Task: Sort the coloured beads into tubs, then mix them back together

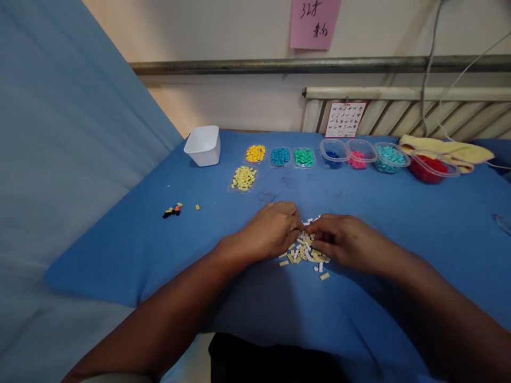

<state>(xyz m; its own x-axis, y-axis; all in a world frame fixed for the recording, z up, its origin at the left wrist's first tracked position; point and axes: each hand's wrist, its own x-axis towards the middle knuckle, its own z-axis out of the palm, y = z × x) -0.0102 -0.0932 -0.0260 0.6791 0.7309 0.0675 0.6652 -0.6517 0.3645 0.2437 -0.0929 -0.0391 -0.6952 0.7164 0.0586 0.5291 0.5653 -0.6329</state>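
A loose pile of small white and pale yellow toy bricks [305, 250] lies on the blue table cover in front of me. My left hand [279, 229] rests over the pile's left side, fingers curled and pressed together. From the right, my right hand [337, 239] reaches in with bent fingers, thumb close to the fingertips. Both sets of fingertips nearly meet above the back of the pile. Whatever lies between the fingers is too small and covered to make out.
Behind the hands stand clear tubs of sorted bricks: pale yellow [243, 178], yellow [255, 153], blue [280, 156], green [304, 157], pink [358, 159] and red [433, 166]. A white bin [203, 146] is at back left. Black and orange pieces [172, 211] lie left. A yellow cloth [447, 149] lies back right.
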